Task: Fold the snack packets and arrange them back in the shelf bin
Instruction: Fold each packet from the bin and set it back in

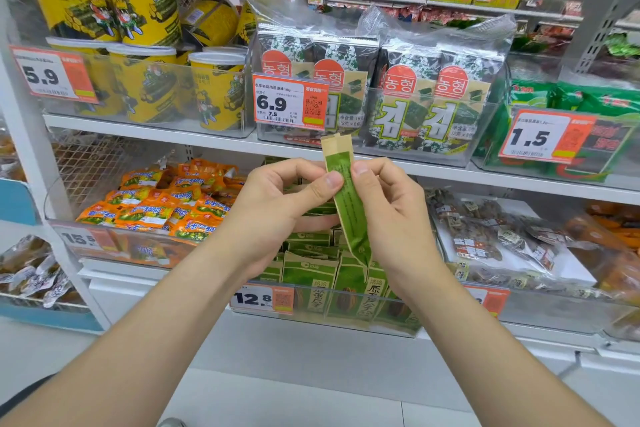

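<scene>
Above the bin [325, 308], we pinch one folded packet [346, 198] with left hand [277, 215] and right hand [394, 218]; slack thumbs risk the fold springing open.

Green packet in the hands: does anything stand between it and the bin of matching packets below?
Nothing visible does. The left hand and right hand pinch the packet over the open-topped bin; only packets already standing inside take up room.
</scene>
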`<action>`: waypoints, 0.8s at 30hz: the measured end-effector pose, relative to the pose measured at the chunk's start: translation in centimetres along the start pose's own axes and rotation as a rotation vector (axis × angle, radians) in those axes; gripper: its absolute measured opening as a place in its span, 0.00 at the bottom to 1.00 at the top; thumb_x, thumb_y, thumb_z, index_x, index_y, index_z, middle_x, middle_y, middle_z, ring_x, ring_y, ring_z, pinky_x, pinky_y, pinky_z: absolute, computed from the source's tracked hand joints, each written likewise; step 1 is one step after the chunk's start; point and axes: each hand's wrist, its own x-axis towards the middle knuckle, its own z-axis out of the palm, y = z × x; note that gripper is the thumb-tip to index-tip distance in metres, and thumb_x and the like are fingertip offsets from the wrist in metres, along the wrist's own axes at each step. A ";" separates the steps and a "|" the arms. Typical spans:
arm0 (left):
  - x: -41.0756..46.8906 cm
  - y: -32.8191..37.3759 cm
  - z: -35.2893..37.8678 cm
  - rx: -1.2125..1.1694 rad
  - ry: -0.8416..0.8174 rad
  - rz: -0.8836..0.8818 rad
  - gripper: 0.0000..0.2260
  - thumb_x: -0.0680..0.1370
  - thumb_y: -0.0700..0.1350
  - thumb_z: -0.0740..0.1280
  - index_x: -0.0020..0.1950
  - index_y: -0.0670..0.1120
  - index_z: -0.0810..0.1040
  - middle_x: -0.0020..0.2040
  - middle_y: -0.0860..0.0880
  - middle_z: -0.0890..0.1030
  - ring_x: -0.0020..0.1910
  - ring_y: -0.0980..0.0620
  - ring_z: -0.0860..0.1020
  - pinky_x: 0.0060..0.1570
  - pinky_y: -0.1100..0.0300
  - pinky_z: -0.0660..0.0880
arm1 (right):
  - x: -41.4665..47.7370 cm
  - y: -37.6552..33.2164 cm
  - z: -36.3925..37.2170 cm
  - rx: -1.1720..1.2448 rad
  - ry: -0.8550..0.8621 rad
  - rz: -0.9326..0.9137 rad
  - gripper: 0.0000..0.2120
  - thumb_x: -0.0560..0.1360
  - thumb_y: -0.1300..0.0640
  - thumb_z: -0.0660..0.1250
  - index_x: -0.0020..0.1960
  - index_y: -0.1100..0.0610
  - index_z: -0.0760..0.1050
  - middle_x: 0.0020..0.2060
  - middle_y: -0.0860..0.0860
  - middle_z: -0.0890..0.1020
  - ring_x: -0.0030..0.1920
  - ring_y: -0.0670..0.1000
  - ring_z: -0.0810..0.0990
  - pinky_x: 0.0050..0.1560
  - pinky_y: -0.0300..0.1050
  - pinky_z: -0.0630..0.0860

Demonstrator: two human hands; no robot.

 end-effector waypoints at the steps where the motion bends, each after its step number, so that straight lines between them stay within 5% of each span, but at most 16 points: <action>1: 0.0 0.0 0.0 -0.001 0.006 0.001 0.07 0.76 0.44 0.74 0.45 0.40 0.81 0.58 0.42 0.87 0.56 0.43 0.86 0.52 0.43 0.85 | 0.0 0.0 0.0 -0.004 -0.003 0.002 0.13 0.86 0.51 0.65 0.46 0.56 0.79 0.33 0.47 0.79 0.33 0.44 0.73 0.34 0.40 0.71; 4: 0.1 0.0 0.0 -0.019 0.078 0.040 0.06 0.78 0.44 0.73 0.43 0.44 0.81 0.53 0.40 0.86 0.52 0.46 0.86 0.46 0.45 0.85 | 0.3 -0.2 -0.5 -0.049 -0.075 0.002 0.14 0.80 0.47 0.72 0.45 0.58 0.78 0.33 0.47 0.82 0.33 0.48 0.78 0.35 0.47 0.75; 7: 0.3 0.2 -0.1 -0.033 0.201 0.100 0.07 0.82 0.42 0.71 0.44 0.46 0.79 0.55 0.34 0.85 0.51 0.43 0.86 0.41 0.47 0.84 | 0.4 -0.1 -1.7 -0.215 -0.168 -0.042 0.15 0.72 0.48 0.81 0.44 0.52 0.76 0.44 0.48 0.87 0.45 0.54 0.87 0.47 0.59 0.84; 12: 0.4 0.6 -0.4 -0.018 0.365 0.180 0.05 0.85 0.43 0.68 0.52 0.43 0.76 0.54 0.37 0.85 0.51 0.44 0.88 0.42 0.47 0.86 | 0.2 0.9 -2.1 -0.363 -0.189 -0.131 0.10 0.73 0.49 0.78 0.45 0.50 0.78 0.53 0.46 0.87 0.50 0.53 0.86 0.53 0.58 0.83; 18: -0.4 0.9 -0.2 0.140 0.088 0.108 0.17 0.81 0.36 0.72 0.68 0.45 0.73 0.65 0.50 0.82 0.58 0.46 0.86 0.57 0.39 0.84 | 0.5 0.8 -2.0 -0.165 -0.152 -0.118 0.04 0.82 0.58 0.72 0.49 0.55 0.82 0.43 0.51 0.87 0.43 0.51 0.84 0.47 0.50 0.81; 24: -0.5 0.7 -0.8 0.186 0.009 0.078 0.30 0.75 0.27 0.75 0.70 0.50 0.70 0.68 0.46 0.79 0.57 0.43 0.87 0.56 0.46 0.84 | 0.7 1.1 -1.6 0.007 -0.124 0.001 0.04 0.79 0.59 0.74 0.45 0.55 0.86 0.52 0.53 0.89 0.55 0.49 0.87 0.54 0.42 0.81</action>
